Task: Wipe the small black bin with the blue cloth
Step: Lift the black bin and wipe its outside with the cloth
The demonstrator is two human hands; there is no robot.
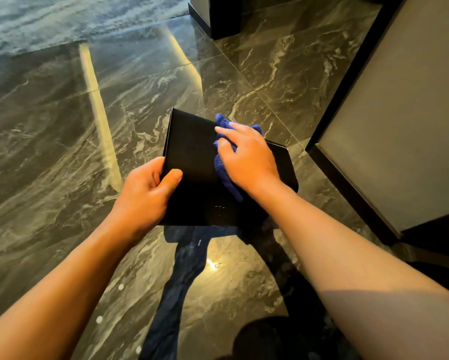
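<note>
Two bare hands of mine meet on the small black bin (pixel 192 152), which I hold above the glossy dark marble floor (pixel 49 152), tilted so that one broad flat side faces up toward me. My left hand (pixel 145 193) is closed on the bin's near left edge: the thumb lies across the upper face, the other fingers curl around the edge and under it. My right hand (pixel 246 157) lies palm down on the same face, toward its right side, fingers spread and only slightly bent, pressing the blue cloth (pixel 224 175) flat against the bin. Bunched cloth shows beyond my fingertips at the bin's far edge, and a further fold trails out beneath the heel of my palm. Both forearms reach in from the bottom corners, bare. Below the bin, the polished floor carries a dark reflection and a small bright glint of light. A pale panel with a black frame (pixel 399 113) stands at right; a greyish rug (pixel 62 19) fills the upper left corner
</note>
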